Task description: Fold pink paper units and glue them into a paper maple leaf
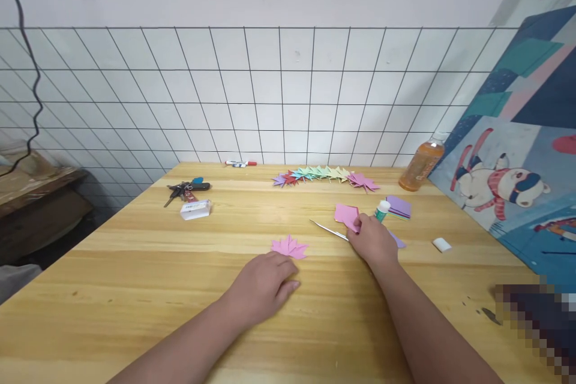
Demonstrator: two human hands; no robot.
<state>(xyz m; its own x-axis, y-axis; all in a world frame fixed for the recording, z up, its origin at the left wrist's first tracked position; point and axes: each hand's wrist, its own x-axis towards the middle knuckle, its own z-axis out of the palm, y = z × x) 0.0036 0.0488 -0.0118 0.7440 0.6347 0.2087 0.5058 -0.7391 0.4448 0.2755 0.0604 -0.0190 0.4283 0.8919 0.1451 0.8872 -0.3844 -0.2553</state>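
My left hand [265,288] lies low over the table, palm down. Its thumb is apart from its fingers, and its fingertips touch the lower edge of a pink folded paper leaf [289,246]. Farther right, my right hand [372,240] has its thumb and fingers closed on the corner of a pink square of paper [345,215]. A pair of scissors [330,230] points left beside that hand, its handles hidden. Just behind the hand stands a glue stick [382,210] with a green label, and part of a purple paper [398,241] shows beyond the fingers.
A curved row of colored paper leaves [321,174] lies at the back. A stack of colored paper [398,206], a drink bottle [422,163] and a small white piece [441,245] are right. Keys [184,189], a small box [195,209] and markers [240,163] are left.
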